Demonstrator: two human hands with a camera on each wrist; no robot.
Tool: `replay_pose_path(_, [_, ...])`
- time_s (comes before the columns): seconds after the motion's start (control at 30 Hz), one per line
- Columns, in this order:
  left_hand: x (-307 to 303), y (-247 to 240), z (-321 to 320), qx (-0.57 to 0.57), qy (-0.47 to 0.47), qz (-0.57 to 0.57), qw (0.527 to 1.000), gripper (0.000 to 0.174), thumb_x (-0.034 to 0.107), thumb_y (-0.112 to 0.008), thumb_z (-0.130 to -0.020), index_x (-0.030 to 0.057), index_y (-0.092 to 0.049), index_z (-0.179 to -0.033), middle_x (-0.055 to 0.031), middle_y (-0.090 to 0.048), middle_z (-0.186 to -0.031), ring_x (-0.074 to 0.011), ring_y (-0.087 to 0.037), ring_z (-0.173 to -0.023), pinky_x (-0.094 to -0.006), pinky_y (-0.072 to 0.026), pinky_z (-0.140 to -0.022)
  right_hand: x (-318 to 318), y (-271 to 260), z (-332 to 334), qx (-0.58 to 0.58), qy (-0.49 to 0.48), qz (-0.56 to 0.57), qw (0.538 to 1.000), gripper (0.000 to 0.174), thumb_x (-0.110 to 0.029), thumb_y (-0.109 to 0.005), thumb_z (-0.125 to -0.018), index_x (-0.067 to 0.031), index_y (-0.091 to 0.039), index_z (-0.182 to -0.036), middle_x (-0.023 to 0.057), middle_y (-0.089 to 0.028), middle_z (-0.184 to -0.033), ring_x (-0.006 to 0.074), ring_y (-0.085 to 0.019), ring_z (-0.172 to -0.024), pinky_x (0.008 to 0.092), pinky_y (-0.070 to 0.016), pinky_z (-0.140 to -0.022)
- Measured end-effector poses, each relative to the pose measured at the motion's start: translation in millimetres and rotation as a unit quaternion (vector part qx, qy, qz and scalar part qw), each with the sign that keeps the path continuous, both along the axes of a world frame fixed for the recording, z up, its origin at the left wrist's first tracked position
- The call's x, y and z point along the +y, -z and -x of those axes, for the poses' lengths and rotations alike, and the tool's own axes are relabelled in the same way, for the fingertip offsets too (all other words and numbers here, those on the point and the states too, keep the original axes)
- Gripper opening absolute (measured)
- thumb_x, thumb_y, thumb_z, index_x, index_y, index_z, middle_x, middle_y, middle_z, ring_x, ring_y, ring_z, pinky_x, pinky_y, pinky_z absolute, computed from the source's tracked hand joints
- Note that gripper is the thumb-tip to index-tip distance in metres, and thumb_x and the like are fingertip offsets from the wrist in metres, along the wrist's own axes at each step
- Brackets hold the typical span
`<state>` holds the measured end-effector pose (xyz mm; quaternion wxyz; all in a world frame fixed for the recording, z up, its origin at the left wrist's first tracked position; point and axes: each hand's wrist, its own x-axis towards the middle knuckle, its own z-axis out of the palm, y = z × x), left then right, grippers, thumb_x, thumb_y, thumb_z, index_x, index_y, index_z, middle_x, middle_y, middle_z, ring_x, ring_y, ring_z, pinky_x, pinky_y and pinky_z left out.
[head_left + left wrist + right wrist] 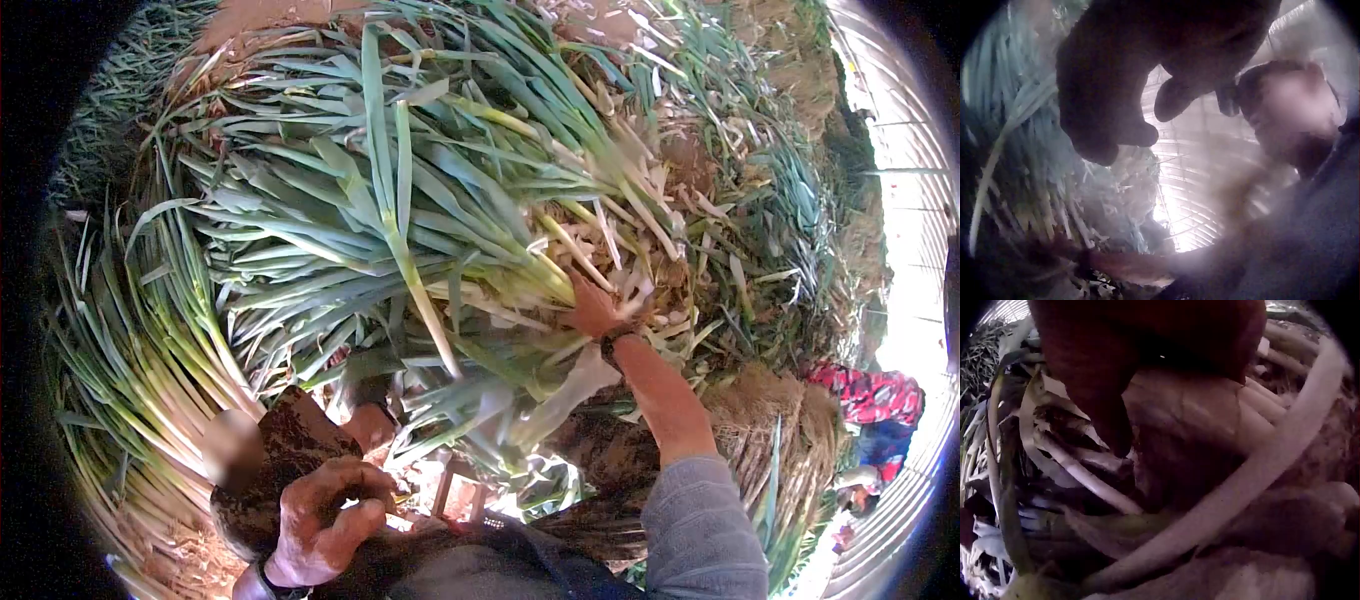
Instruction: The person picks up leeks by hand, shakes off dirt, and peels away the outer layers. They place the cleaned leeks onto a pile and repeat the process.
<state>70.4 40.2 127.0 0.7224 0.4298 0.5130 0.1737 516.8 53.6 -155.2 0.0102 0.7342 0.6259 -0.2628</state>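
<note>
Long green onions (300, 215) with pale stems lie in a wide heap. My right hand (595, 305) reaches down among the white stems at its near right side. In the right wrist view its thumb (1116, 428) points down beside pale stalks (1260, 469), and dry outer leaves lie around them; I cannot tell whether it grips a stalk. Close to my body, my left hand (325, 515) hangs loosely curled. The left wrist view shows nothing between its thumb and fingers (1100, 147). One onion (415, 280) lies across the top of the heap.
More onions (190, 370) lie in a bundle at the left, stems toward me. Peeled scraps (690, 270) litter the ground on the right. A mud-stained brown form (285, 465) is by my left hand. A person in red patterned clothing (870, 395) is at the far right, near a ribbed translucent wall (915, 210).
</note>
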Motion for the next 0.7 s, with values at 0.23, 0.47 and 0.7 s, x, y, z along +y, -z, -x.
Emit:
replay_pose_path(0.23, [0.6, 1.8, -7.7, 0.03, 0.055, -0.044, 0.997, 0.021, 0.01, -0.065, -0.084, -0.0048, -0.064, -0.099, -0.011, -0.065, -0.091, -0.0169, -0.062, -0.086, -0.0282, -0.0477, -0.079, 15.1, -37.3, 21.8, 0.376, -0.017, 0.222, 0.9, 0.076, -0.029, -0.084, -0.069, -0.0026, -0.05, -0.132, 0.0131, -0.066, -0.113, 0.028, -0.064, -0.1, 0.0376, -0.0497, -0.092])
replay_pose_path(0.47, [-6.9, 12.7, -15.1, 0.007, 0.142, -0.143, 0.979, 0.023, 0.012, -0.067, -0.087, -0.0015, -0.064, -0.104, -0.014, -0.065, -0.096, -0.0216, -0.063, -0.085, -0.0325, -0.0492, -0.077, 18.8, -87.5, 68.5, 0.354, -0.033, 0.143, 0.924, 0.085, -0.014, -0.082, -0.073, -0.0043, -0.036, -0.143, 0.0148, -0.058, -0.127, 0.0246, -0.06, -0.107, 0.0349, -0.0518, -0.092])
replay_pose_path(0.7, [-15.3, 9.7, -27.6, -0.065, 0.153, -0.252, 0.953, 0.024, 0.016, -0.062, -0.09, -0.0024, -0.062, -0.105, -0.0114, -0.065, -0.09, -0.0146, -0.06, -0.08, -0.0298, -0.049, -0.071, 68.2, -343.5, -1.0, -0.197, -0.097, 0.084, 0.972, 0.052, -0.027, -0.074, -0.078, -0.0145, -0.059, -0.126, 0.0111, -0.067, -0.105, 0.0222, -0.066, -0.085, 0.039, -0.0529, -0.078])
